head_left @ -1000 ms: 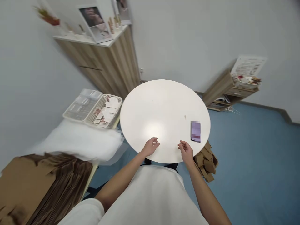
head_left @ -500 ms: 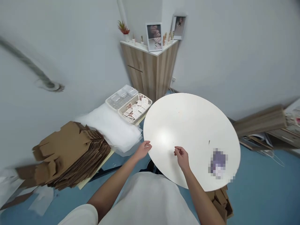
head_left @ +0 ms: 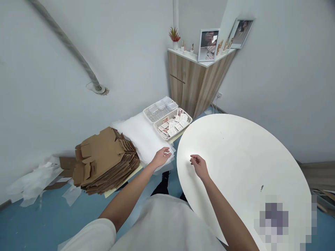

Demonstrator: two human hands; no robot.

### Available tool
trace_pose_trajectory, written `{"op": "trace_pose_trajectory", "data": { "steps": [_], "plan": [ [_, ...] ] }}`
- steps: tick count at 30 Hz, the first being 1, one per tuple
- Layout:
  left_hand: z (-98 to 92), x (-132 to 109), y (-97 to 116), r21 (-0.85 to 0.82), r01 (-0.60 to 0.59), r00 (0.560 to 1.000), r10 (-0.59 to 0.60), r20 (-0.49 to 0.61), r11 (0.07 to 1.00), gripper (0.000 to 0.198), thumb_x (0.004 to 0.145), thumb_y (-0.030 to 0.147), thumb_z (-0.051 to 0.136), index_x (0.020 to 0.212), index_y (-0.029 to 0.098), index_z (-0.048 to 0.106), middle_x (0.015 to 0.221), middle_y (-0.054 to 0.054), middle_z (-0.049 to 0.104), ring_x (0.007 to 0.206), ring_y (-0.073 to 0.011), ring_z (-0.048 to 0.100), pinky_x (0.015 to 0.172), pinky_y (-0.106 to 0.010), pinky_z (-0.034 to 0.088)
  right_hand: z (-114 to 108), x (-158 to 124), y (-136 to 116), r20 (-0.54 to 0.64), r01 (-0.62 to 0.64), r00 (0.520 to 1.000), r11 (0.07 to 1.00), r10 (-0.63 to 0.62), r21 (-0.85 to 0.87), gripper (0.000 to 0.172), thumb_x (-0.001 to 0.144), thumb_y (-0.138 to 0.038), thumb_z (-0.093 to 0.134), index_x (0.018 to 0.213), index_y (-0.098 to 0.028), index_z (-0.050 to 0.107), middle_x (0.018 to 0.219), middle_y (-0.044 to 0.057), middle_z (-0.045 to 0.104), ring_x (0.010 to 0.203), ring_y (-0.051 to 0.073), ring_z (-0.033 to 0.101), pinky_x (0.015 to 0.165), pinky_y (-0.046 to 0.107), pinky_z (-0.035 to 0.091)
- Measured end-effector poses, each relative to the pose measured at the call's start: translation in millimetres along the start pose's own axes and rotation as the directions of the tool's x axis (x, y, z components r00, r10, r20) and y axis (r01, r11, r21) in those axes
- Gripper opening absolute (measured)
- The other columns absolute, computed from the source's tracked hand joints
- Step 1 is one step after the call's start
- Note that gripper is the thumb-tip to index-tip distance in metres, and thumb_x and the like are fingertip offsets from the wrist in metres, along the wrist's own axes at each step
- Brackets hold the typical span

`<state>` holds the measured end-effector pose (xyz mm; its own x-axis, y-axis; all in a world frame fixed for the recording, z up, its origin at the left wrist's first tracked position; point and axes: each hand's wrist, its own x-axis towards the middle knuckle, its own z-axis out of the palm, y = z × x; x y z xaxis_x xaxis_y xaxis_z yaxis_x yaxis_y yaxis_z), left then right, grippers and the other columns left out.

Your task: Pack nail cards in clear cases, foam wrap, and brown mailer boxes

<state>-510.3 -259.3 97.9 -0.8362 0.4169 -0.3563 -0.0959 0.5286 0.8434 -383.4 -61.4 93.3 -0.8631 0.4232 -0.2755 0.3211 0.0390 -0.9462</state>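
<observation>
My left hand is over the edge of the stacked white packing sheets, its fingers loosely stretched and nothing in them. Whether it touches the sheets I cannot tell. Above the left side of a round white table hangs my right hand, loosely curled with fingers a little apart and holding nothing. Left of the sheets lies a thick stack of flat brown cardboard boxes. Behind them stand a white basket full of small printed cards and a basket of clear plastic cases.
A wood-grain cabinet fills the corner, with picture frames and a potted plant on top. Loose white wrapping lies on the blue floor at left. A pixelated purple item is on the table's near right.
My view has turned left, so the table and cabinet sit farther right. My left hand has come from beside the table's edge to the white sheets; the right stays over the table.
</observation>
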Motion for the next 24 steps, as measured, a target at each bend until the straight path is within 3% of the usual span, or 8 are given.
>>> {"op": "trace_pose_trajectory", "data": {
  "steps": [7,12,15,20,24],
  "plan": [
    [-42.2,81,6,0.105,0.009,1.0,-0.011,0.014,0.994,0.042,0.071,0.037,0.058,0.108,0.016,0.053,0.106,-0.01,0.06,0.088,-0.02,0.059,0.075,-0.029,0.045,52,59,-16,0.011,-0.003,1.0,0.992,0.005,-0.128,0.03,0.072,-0.042,0.052,0.09,-0.02,0.061,0.076,0.003,0.064,0.068,0.016,0.058,0.065,0.032,0.047],
    [-53.6,133,2,0.115,0.068,0.993,-0.079,0.087,0.991,0.045,0.065,0.033,0.065,0.106,0.016,0.054,0.106,-0.011,0.061,0.096,-0.0223,0.057,0.08,-0.028,0.042,84,104,-28,-0.032,0.0,0.999,0.942,-0.011,-0.335,0.027,0.071,-0.036,0.05,0.092,-0.023,0.061,0.093,0.004,0.064,0.086,0.02,0.058,0.076,0.036,0.046],
    [-52.0,153,0,0.074,0.071,0.982,-0.083,0.172,0.995,0.044,0.064,0.026,0.065,0.105,0.016,0.055,0.107,-0.011,0.061,0.099,-0.0231,0.056,0.081,-0.028,0.042,96,124,-32,-0.042,0.004,0.999,0.904,-0.024,-0.428,0.029,0.071,-0.031,0.051,0.098,-0.024,0.06,0.103,0.005,0.062,0.096,0.022,0.056,0.083,0.039,0.044],
    [-47.6,173,-8,-0.087,0.037,0.96,-0.012,0.279,0.996,0.042,0.066,0.017,0.061,0.107,0.014,0.054,0.104,-0.009,0.063,0.099,-0.0206,0.057,0.083,-0.026,0.041,109,145,-32,-0.034,0.017,0.999,0.861,-0.04,-0.508,0.033,0.07,-0.021,0.051,0.103,-0.023,0.058,0.103,0.006,0.062,0.098,0.023,0.056,0.085,0.039,0.043],
    [-53.6,184,-14,-0.08,0.078,0.969,-0.057,0.242,0.994,0.05,0.066,0.018,0.062,0.114,0.012,0.048,0.112,-0.013,0.059,0.103,-0.0201,0.055,0.083,-0.026,0.041,117,161,-35,-0.002,0.029,0.999,0.844,-0.036,-0.536,0.035,0.07,-0.021,0.052,0.105,-0.023,0.056,0.105,0.005,0.062,0.099,0.022,0.056,0.086,0.037,0.043]
  ]
}}
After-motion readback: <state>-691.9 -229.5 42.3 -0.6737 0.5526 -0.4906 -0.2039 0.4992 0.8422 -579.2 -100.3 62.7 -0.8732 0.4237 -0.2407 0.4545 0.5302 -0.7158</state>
